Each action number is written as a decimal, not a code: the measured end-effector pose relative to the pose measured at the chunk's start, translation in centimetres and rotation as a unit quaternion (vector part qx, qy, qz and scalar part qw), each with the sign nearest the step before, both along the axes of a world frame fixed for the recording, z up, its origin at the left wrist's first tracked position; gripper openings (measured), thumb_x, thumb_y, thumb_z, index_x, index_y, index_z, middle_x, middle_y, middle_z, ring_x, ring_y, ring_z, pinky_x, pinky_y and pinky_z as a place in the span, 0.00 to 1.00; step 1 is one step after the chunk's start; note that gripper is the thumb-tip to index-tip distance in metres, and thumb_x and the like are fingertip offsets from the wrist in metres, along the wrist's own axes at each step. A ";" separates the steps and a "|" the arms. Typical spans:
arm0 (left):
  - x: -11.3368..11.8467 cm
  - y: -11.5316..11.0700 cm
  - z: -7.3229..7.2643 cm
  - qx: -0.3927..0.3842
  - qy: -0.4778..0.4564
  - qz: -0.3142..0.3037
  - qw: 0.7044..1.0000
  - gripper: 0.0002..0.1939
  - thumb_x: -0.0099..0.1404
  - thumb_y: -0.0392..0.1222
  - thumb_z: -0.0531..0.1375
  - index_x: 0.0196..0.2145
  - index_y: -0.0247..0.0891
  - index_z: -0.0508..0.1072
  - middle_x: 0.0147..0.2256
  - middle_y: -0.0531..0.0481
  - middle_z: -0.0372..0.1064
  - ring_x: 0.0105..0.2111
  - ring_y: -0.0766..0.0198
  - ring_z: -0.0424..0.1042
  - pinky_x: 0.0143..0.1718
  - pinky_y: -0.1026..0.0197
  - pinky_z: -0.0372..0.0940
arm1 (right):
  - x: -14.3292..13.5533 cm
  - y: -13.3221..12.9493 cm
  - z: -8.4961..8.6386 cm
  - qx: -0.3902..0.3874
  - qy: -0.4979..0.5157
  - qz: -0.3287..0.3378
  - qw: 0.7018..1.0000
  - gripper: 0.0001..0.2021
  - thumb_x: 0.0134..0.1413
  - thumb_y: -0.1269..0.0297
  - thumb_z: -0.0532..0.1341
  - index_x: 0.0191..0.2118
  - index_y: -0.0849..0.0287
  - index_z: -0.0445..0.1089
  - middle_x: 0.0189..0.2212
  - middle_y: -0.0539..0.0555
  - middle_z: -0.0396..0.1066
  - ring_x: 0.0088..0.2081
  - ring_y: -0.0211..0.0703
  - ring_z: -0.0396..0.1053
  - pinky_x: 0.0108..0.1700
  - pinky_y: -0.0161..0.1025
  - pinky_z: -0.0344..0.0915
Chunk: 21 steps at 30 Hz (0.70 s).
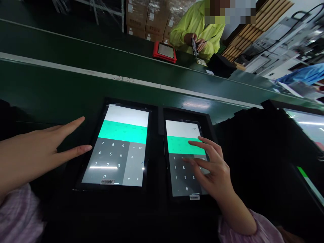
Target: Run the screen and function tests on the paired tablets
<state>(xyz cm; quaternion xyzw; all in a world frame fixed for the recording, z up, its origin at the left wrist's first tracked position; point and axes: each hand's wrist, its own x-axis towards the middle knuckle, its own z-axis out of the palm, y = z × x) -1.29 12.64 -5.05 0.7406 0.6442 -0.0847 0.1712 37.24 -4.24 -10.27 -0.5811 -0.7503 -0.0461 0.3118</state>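
Two tablets lie side by side in black trays, both lit with a calculator keypad under a green band. Beside the left edge of the left tablet (pixel 115 148), my left hand (pixel 63 141) is apart from it, fingers spread and holding nothing. My right hand (pixel 212 165) is over the right side of the right tablet (pixel 186 168), its fingers apart and bent above the keypad and green band. Whether a fingertip touches the glass cannot be made out. Some keys on that screen are hidden by the hand. A small barcode label (pixel 194 197) sits at its bottom edge.
Black foam (pixel 243 148) is right of the trays, with another lit screen (pixel 307 126) at the far right. Across the green bench (pixel 76 81), a person in a yellow jacket (pixel 184 23) holds a small device near a red-framed tablet (pixel 165 51). Cartons (pixel 149 17) stand behind.
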 end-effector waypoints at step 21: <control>-1.0 0.7 -1.8 0.039 -0.014 -0.028 0.999 0.47 0.68 0.75 0.47 0.74 0.43 0.52 0.70 0.46 0.59 0.68 0.41 0.60 0.59 0.48 0.65 | 2.9 0.3 -1.8 0.017 0.035 -0.216 0.976 0.15 0.68 0.58 0.59 0.38 0.50 0.84 0.57 0.58 0.73 0.65 0.66 0.61 0.56 0.68 0.68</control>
